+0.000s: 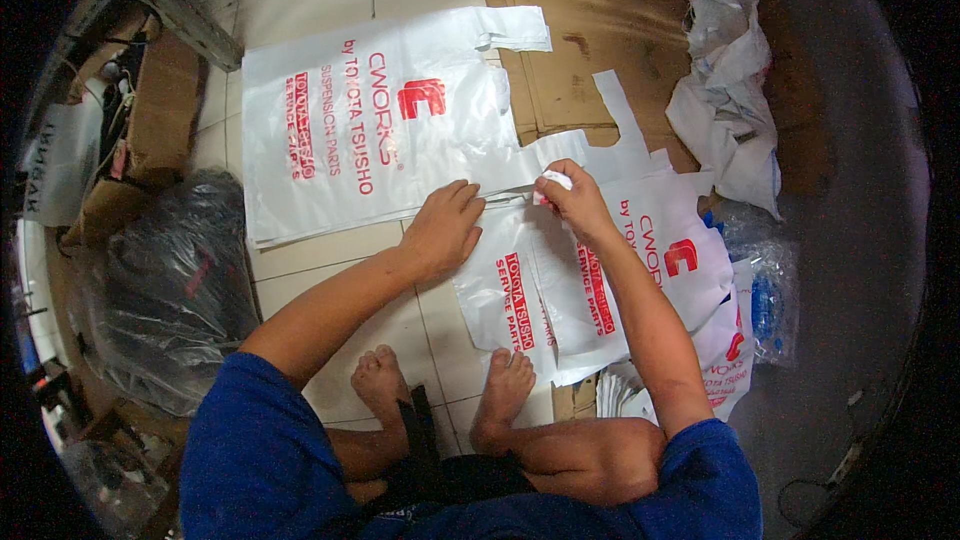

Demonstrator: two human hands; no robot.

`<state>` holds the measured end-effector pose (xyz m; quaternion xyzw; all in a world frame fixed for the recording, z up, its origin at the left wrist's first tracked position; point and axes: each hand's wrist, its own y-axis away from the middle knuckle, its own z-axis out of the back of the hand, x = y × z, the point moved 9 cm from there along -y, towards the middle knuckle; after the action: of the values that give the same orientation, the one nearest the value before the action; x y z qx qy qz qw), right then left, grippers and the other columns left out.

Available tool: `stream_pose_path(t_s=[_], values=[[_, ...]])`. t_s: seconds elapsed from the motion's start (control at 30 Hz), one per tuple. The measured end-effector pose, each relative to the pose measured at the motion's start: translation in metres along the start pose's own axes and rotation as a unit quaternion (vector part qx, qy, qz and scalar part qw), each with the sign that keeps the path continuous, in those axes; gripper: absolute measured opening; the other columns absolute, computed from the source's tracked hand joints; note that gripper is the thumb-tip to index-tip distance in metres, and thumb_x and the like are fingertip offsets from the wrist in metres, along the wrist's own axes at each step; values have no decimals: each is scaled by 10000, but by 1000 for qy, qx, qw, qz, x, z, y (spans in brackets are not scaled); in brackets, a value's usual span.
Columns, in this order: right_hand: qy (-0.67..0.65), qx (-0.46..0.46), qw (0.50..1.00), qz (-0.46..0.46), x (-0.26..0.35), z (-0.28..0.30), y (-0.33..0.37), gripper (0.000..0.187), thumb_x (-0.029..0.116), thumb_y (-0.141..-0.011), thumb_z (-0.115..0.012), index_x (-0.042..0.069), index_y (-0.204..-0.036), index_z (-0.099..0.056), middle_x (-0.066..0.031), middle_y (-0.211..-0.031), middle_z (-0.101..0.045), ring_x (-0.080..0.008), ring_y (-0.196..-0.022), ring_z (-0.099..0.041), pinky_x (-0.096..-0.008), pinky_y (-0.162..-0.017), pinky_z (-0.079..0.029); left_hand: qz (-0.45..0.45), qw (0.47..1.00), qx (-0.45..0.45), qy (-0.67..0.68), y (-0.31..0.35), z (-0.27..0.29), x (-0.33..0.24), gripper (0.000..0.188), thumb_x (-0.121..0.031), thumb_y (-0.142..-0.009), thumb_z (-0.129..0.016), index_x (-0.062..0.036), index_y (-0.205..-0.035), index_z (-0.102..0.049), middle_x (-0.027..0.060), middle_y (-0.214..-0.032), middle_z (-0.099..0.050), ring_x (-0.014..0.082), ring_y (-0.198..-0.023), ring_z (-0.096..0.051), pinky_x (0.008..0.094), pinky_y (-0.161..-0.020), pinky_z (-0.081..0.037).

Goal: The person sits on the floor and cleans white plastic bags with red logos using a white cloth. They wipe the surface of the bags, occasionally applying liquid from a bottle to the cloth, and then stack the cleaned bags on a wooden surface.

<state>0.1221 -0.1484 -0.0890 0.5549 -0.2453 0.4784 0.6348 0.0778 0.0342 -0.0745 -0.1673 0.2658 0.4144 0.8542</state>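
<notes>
White plastic carrier bags with red print (440,70) lie flat in a stack on the floor in front of me, handles toward the right. My left hand (445,228) rests on the near edge of this stack, fingers stretched out and holding nothing. More white printed bags (575,280) overlap in a loose spread at the right, reaching close to my feet. Above them, my right hand (578,202) pinches a small crumpled white piece with some red on it (556,180), which looks like bunched plastic. Whether that piece is attached to a bag cannot be seen.
Flattened brown cardboard (560,70) lies beyond the bags, with a crumpled white sack (728,90) on its right. A black plastic-wrapped bundle (180,285) sits at the left beneath a cardboard box (160,105). A clear plastic package with blue contents (765,300) stands right.
</notes>
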Motion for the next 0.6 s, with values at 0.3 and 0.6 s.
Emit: stream_pose_path(t_s=[0.3,0.6], values=[[-60,8,997,-42,5,6,-18,250,164,-888,-584,31,-1098,-561,-74,-971,-623,-115,-745,-586,-245,-629,-471,-5,998,40,-48,-10,-23,18,597,-293,-881,-536,47,-1342,-366,243,-1441,-294,372,-1371,-230,519,-1129,-148],[302,-17,919,251,74,-75,-54,155,105,-805,-615,33,-940,-587,-196,-919,-598,-366,-895,-597,-426,-772,-483,-8,999,49,11,-7,-33,32,648,-316,-871,-547,39,-1366,-326,229,-1458,-273,352,-1399,-170,510,-1142,-105]])
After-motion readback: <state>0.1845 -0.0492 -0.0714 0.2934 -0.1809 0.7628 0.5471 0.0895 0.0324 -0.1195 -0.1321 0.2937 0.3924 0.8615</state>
